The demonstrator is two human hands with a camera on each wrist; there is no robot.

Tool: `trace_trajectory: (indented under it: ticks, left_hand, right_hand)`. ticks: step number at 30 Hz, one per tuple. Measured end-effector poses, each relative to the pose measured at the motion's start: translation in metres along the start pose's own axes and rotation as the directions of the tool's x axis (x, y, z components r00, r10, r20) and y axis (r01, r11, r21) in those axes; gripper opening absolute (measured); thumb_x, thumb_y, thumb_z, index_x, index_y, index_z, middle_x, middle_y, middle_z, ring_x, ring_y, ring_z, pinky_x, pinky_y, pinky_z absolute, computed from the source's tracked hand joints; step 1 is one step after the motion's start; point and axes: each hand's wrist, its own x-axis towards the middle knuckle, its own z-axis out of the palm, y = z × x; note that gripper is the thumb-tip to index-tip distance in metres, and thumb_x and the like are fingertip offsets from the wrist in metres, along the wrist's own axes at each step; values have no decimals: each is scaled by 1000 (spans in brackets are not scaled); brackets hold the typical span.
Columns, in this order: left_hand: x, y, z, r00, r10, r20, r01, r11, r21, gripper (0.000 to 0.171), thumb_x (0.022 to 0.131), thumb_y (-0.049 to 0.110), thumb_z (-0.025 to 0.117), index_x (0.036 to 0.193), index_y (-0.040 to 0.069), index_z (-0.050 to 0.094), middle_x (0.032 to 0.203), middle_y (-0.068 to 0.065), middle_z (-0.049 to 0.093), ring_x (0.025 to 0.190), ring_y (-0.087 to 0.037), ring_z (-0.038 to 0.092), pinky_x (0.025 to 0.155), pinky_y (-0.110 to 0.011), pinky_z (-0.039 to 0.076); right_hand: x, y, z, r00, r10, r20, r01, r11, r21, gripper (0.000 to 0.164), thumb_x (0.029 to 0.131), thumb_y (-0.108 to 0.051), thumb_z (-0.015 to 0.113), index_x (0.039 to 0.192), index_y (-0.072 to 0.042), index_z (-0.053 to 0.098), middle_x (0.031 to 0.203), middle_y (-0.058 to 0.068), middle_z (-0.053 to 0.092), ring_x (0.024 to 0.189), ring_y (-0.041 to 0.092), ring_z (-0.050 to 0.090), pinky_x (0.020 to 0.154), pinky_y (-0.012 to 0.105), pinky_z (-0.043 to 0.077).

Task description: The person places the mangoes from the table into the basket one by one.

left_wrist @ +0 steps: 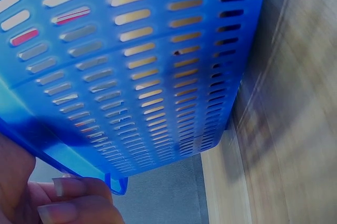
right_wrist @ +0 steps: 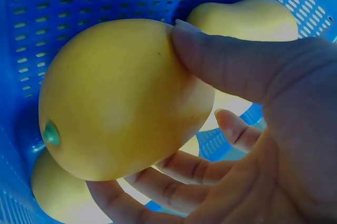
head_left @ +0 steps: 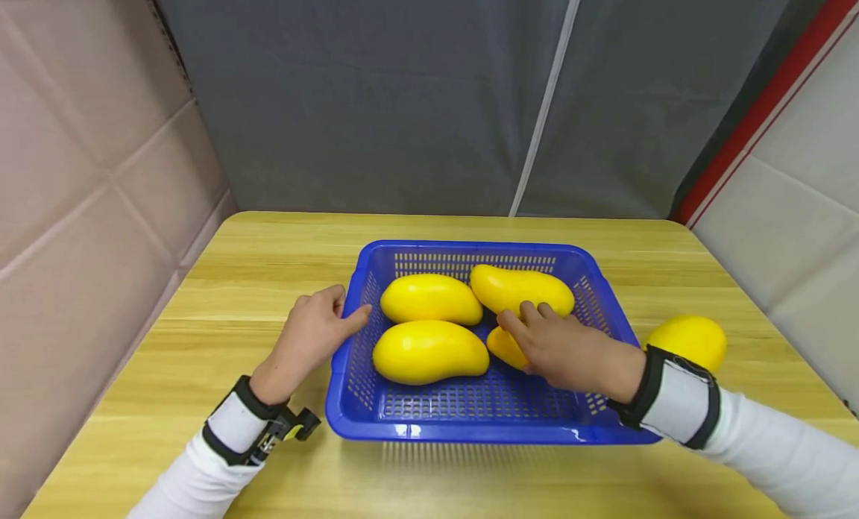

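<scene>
A blue plastic basket (head_left: 490, 432) with slotted walls holds several yellow mangoes. My left hand (head_left: 312, 332) grips its left rim, thumb over the inner side and fingers outside below the edge. Inside, at the right, my right hand (head_left: 567, 347) holds a mango (right_wrist: 121, 98) between thumb and fingers; its green stem end faces away from the palm. From the head, the hand covers most of this fruit. Two mangoes lie one before the other on the left, the rear one (head_left: 431, 299) and the front one (head_left: 429, 353). Another mango (head_left: 522, 288) sits at the back right.
On the wooden table (head_left: 282, 236), right of the basket, lies one more yellow mango (head_left: 691, 340), partly behind my right wrist. A grey curtain (head_left: 362, 101) hangs behind the table. Pale padded panels stand along both sides.
</scene>
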Motion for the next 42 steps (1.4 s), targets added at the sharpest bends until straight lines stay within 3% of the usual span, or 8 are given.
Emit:
trace_trajectory:
  ticks: [13,23,31,36,42]
  left_hand:
    - [0,0,1,1000,-3,0,3,1000,-9,34,90,33,64,77,5,49,59,-5,52,45,-15,55,40,-25,39]
    - [-2,3,-2,1000,-5,4,5,1000,-4,33,90,33,63,79,4,52,60,-5,52,46,-15,55,42,-26,40]
    - [-2,2,-2,1000,-12,5,12,1000,-6,33,90,34,63,79,5,51,60,-5,53,47,-15,55,42,-26,40]
    - [-2,2,-1,1000,-13,13,14,1000,-24,32,91,34,63,83,4,53,61,-5,54,47,-15,56,42,-27,42]
    - [-1,2,0,1000,-15,12,15,999,-28,32,90,34,63,84,4,54,62,-5,55,47,-15,57,43,-27,42]
  right_hand:
    - [1,-2,11,1000,-12,-8,11,992,-128,59,76,-26,81,113,-8,38,87,10,41,67,24,46,41,29,41]
    - [2,-3,10,998,-32,-46,26,992,-122,63,74,-33,82,113,-5,42,85,12,43,62,22,45,40,24,42]
    - [7,-1,7,1000,12,0,-12,996,-85,63,70,-41,83,108,-8,45,81,8,46,56,19,44,43,27,42]
    - [9,-1,4,1000,0,-7,-1,999,-48,63,69,-35,85,107,-7,43,80,8,46,52,16,42,43,24,40]
    - [10,0,1,1000,12,-15,-12,1000,5,56,72,-24,84,106,-8,43,83,7,47,57,16,43,44,23,39]
